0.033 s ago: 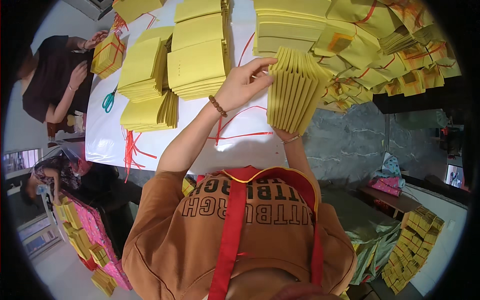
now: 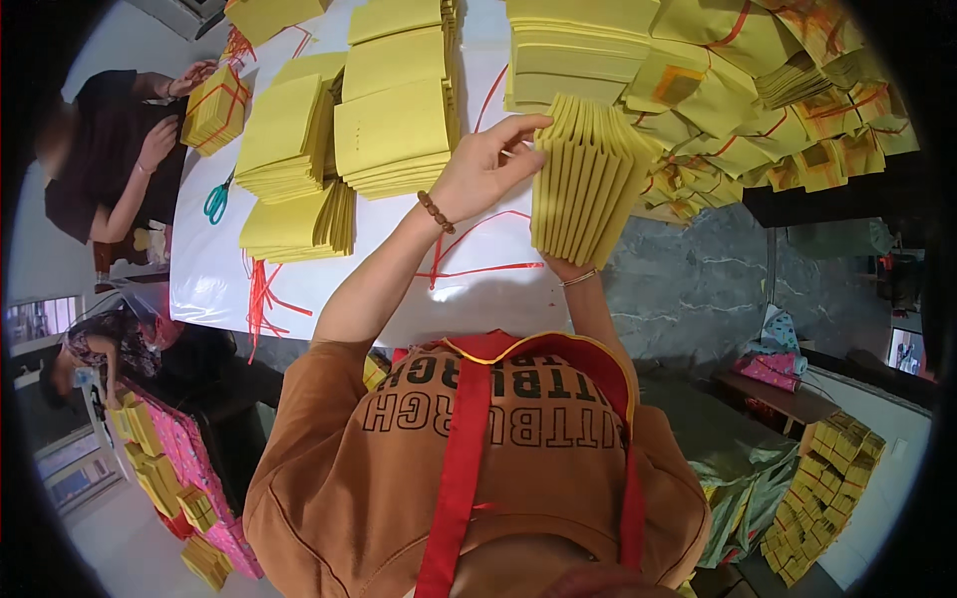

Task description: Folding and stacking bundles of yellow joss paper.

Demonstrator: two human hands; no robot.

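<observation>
Here, folded yellow papers (image 2: 586,189) touch the left hand (image 2: 486,171) from its right.

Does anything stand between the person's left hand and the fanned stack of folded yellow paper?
Nothing visible does: the left hand touches the upper left side of the fanned stack of folded yellow paper. The right hand is mostly hidden behind it, so that side cannot be checked.

The person wears a loose orange-brown top (image 2: 329,488) with short, wide sleeves (image 2: 299,409) and rows of large dark block lettering (image 2: 548,424) across the chest. Over it go 2 flat red straps (image 2: 464,478), joined to a red band with yellow edging (image 2: 488,361). A brown beaded bracelet (image 2: 436,211) circles the left wrist (image 2: 446,221), and 1 thin, pale bangle (image 2: 580,278) the right.
</observation>
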